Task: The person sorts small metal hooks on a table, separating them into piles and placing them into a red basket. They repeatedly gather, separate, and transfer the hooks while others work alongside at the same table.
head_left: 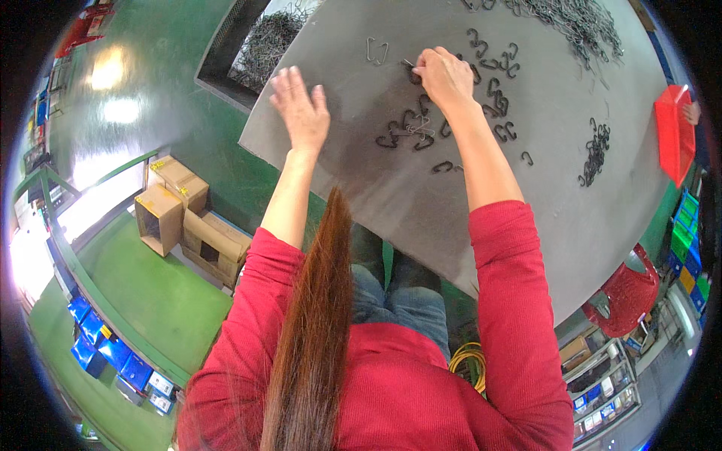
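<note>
My right hand (449,77) is closed in a pinch over the grey table (361,177). A thin, light metal wire piece (408,62) pokes out at its fingertips; the rest of that piece is hidden. Black curved hooks (496,96) lie loosely scattered around and beneath this hand. My left hand (302,111) is open with fingers spread, above the table's left part, holding nothing. Two bare silver wire clips (377,51) lie between the hands, a little farther off. Nearer me, more silver wire clips (412,129) lie among several black hooks (410,119).
A bin of silver wire pieces (271,45) stands at the table's left corner. Dark wire pieces (575,22) are heaped at the far right, with a smaller black heap (596,152) nearer. Another person's hand (692,113) touches a red tray (671,135). Cardboard boxes (180,195) stand left.
</note>
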A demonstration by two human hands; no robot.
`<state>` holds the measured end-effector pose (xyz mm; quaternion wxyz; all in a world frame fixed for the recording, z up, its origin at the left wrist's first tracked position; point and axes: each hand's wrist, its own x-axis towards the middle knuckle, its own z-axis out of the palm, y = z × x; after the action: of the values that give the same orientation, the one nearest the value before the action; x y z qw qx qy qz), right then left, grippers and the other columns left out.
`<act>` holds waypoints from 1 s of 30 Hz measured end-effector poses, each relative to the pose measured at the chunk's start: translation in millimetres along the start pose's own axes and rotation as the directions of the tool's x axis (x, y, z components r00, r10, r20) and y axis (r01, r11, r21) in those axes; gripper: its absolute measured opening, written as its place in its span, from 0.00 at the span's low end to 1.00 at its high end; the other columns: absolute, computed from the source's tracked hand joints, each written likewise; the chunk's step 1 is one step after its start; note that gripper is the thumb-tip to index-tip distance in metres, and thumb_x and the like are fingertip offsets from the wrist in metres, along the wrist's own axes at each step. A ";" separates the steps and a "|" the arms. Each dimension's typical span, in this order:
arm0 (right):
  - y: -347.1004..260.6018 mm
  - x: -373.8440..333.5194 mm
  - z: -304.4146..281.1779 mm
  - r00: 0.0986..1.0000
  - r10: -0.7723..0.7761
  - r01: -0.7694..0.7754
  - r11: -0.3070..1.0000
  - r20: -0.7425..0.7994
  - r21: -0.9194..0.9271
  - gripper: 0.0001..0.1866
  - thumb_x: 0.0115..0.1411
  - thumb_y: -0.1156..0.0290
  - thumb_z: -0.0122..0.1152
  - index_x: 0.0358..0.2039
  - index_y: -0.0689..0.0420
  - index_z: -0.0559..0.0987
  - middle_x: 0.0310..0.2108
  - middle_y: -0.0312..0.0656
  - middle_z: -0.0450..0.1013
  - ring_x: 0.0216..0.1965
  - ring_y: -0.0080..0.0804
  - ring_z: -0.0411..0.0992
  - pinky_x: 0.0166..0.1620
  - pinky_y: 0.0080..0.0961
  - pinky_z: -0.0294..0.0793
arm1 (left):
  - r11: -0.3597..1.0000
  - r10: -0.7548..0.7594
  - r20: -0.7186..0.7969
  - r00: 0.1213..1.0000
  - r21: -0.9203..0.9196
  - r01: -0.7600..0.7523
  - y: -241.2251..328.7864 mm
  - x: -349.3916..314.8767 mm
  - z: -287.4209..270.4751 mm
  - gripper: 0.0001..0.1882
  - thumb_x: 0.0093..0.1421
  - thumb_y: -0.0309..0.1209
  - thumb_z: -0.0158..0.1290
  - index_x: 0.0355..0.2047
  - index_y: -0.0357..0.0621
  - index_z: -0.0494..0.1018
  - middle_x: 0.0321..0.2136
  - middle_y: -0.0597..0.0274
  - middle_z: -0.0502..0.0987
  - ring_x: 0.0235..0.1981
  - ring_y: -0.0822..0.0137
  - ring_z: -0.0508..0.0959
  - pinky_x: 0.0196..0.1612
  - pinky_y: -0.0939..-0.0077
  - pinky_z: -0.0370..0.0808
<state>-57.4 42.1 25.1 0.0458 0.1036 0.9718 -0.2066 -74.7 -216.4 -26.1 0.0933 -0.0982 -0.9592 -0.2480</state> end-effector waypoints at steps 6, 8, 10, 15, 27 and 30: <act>-14.3 -5.0 -10.8 0.990 0.024 0.034 0.914 -0.136 0.405 0.08 0.55 0.64 0.59 0.33 0.52 0.79 0.33 0.40 0.74 0.38 0.41 0.73 0.40 0.35 0.71 | 0.849 0.512 0.258 0.820 -0.300 -0.436 89.2 -33.1 -7.3 0.20 0.51 0.36 0.59 0.45 0.56 0.71 0.60 0.62 0.58 0.66 0.51 0.47 0.63 0.42 0.44; -2.1 -30.7 -20.3 0.983 0.074 -0.002 0.919 -0.167 0.394 0.07 0.55 0.67 0.59 0.33 0.53 0.78 0.32 0.39 0.74 0.36 0.39 0.73 0.39 0.32 0.71 | 0.836 0.539 0.284 0.793 -0.296 -0.463 95.9 -40.9 -3.3 0.17 0.50 0.36 0.61 0.41 0.57 0.73 0.59 0.64 0.59 0.66 0.52 0.47 0.63 0.42 0.43; 16.1 -71.8 -32.8 0.976 0.155 -0.086 0.922 -0.155 0.378 0.06 0.55 0.69 0.58 0.33 0.53 0.78 0.32 0.39 0.74 0.34 0.39 0.73 0.38 0.32 0.71 | 0.847 0.526 0.299 0.796 -0.266 -0.460 103.4 -42.5 -0.7 0.15 0.49 0.37 0.61 0.38 0.57 0.73 0.58 0.66 0.59 0.65 0.53 0.47 0.63 0.41 0.42; 39.1 -165.6 -26.2 0.954 0.299 -0.296 0.950 -0.009 0.098 0.04 0.54 0.68 0.59 0.30 0.53 0.77 0.30 0.38 0.72 0.35 0.37 0.72 0.37 0.34 0.68 | 0.851 0.526 0.360 0.771 -0.227 -0.474 112.7 -40.3 5.8 0.10 0.52 0.33 0.59 0.34 0.50 0.71 0.57 0.64 0.60 0.65 0.54 0.47 0.64 0.42 0.42; 13.2 -162.5 -15.5 0.967 0.253 -0.252 0.965 -0.010 0.070 0.06 0.57 0.68 0.56 0.32 0.57 0.73 0.33 0.43 0.71 0.39 0.44 0.70 0.40 0.39 0.66 | 0.589 -0.072 0.505 0.860 -0.675 0.445 89.1 -6.2 -12.7 0.08 0.61 0.31 0.50 0.39 0.42 0.71 0.44 0.59 0.72 0.49 0.64 0.69 0.53 0.71 0.64; -13.0 -117.2 -10.3 0.971 0.234 -0.213 0.939 -0.048 0.269 0.07 0.56 0.68 0.56 0.32 0.57 0.73 0.34 0.46 0.71 0.38 0.49 0.70 0.40 0.42 0.68 | 0.211 -0.070 0.753 0.654 -0.630 0.747 87.7 7.7 -20.6 0.13 0.64 0.33 0.47 0.44 0.37 0.70 0.41 0.61 0.75 0.45 0.69 0.73 0.49 0.75 0.68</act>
<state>53.5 13.3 55.1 0.0163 0.2268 0.9190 -0.3222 -58.8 -150.3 33.5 -0.3491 0.0756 -0.6051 -0.7115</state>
